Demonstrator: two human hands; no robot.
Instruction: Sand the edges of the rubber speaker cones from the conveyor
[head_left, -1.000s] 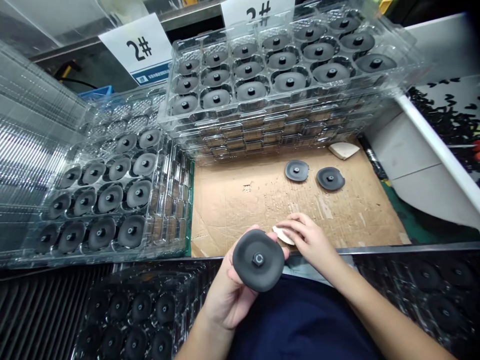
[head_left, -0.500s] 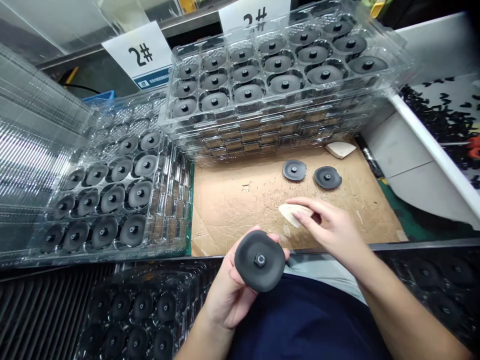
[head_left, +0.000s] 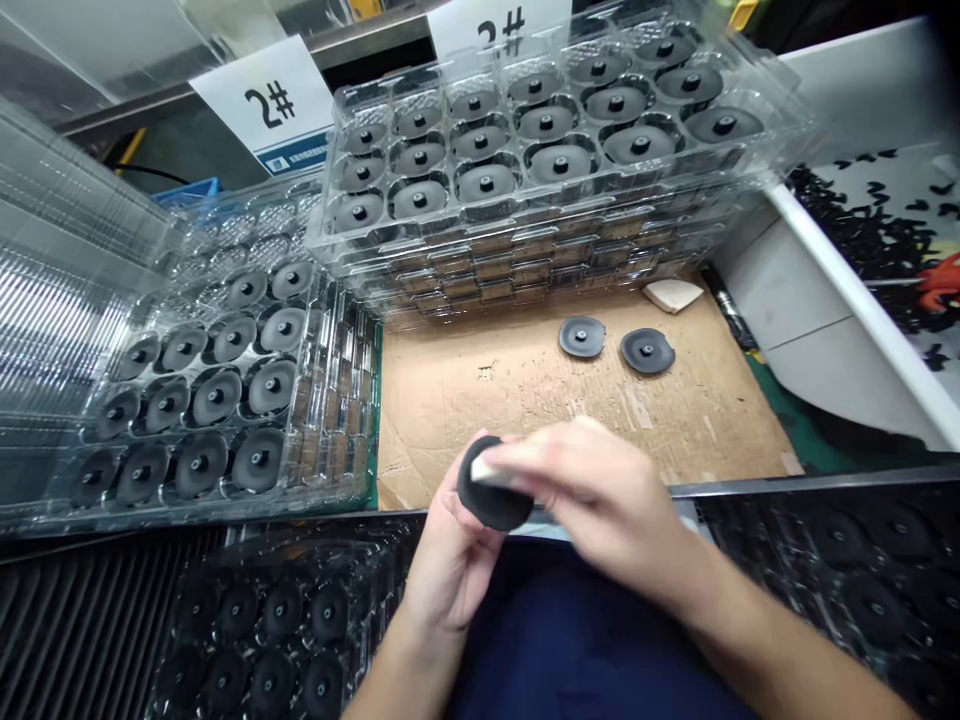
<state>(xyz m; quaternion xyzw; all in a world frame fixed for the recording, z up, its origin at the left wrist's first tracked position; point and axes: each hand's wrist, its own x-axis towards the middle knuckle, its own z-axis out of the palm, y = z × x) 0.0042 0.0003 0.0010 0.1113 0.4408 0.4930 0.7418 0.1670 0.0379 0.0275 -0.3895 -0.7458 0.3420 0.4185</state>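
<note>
Nearest, below the cardboard sheet (head_left: pixel 465 400), lie dark trays (head_left: pixel 262 620). At its near edge the left hand (head_left: pixel 450 570) curls its fingers round a black disc (head_left: pixel 495 505). The blurred right hand (head_left: pixel 607 500) pinches a pale piece (head_left: pixel 487 470) against the disc. On the sheet's far part sit two loose discs (head_left: pixel 581 337) and a pale wedge (head_left: pixel 673 293). Clear filled trays (head_left: pixel 540 150) are stacked behind it and more trays (head_left: pixel 217 380) to its left, with "2#" signs (head_left: pixel 262 105) beyond.

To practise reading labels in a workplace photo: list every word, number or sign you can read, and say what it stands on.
"2#": white card at the left rear.
"2#", top cut by the frame: second white card at the rear.
Blue strip under the first card: print too small to read.
</note>
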